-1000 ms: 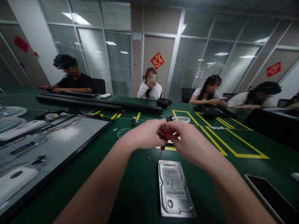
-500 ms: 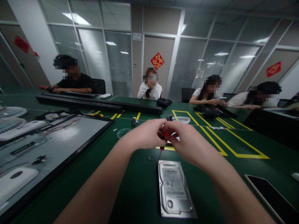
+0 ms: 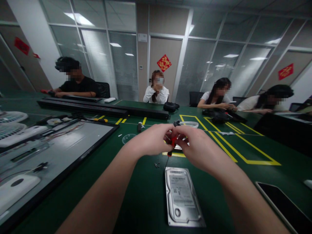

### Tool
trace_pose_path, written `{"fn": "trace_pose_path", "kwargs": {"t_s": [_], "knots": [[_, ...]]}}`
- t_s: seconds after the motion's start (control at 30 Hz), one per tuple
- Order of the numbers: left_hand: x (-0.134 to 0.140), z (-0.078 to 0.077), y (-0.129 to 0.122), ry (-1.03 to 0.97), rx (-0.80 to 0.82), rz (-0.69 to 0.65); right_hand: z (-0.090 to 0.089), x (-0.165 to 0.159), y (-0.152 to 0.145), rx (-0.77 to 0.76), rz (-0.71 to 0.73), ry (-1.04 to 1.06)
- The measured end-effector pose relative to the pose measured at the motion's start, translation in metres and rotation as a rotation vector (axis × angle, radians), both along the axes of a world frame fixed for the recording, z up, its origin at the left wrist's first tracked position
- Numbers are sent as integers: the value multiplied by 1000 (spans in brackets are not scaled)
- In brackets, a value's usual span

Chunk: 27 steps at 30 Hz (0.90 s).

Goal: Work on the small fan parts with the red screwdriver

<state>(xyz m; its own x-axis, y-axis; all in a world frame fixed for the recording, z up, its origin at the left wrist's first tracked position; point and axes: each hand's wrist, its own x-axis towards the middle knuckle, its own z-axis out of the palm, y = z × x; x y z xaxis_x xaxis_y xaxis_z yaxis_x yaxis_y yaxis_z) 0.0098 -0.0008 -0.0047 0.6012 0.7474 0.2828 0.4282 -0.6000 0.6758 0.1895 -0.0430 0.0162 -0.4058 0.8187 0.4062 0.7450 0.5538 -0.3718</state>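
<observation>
A red and black screwdriver [image 3: 173, 142] stands nearly upright, its thin shaft coming down at the far left corner of a silver hard drive [image 3: 182, 196]. Both of my hands have their fingers closed around its handle, my left hand [image 3: 156, 139] from the left and my right hand [image 3: 195, 143] from the right. The drive lies flat, label side up. Whether the screwdriver's tip sits in a screw is too small to tell. Several small screws [image 3: 157, 165] lie loose to the left of the shaft.
A large flat panel [image 3: 80, 139] with a black frame fills the left. A phone [image 3: 284, 204] lies at the right. Beyond my hands are a clear round dish [image 3: 129, 139], a white grille [image 3: 190, 124] and long black bars [image 3: 104, 109]. Several people sit across the table.
My right fingers have shifted a little around the screwdriver handle, so more of its red part shows. The hard drive has stayed in place.
</observation>
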Motion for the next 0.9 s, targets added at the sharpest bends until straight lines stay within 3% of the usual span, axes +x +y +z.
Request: {"fn": "trace_pose_path", "kwargs": {"t_s": [0.53, 0.7, 0.9], "knots": [[-1, 3, 0, 11, -21, 4, 0, -3, -1, -27, -13, 36], [1, 0, 2, 26, 11, 61, -3, -1, 2, 3, -55, 3], [0, 1, 0, 46, 4, 20, -2, -1, 1, -34, 10, 34]]}}
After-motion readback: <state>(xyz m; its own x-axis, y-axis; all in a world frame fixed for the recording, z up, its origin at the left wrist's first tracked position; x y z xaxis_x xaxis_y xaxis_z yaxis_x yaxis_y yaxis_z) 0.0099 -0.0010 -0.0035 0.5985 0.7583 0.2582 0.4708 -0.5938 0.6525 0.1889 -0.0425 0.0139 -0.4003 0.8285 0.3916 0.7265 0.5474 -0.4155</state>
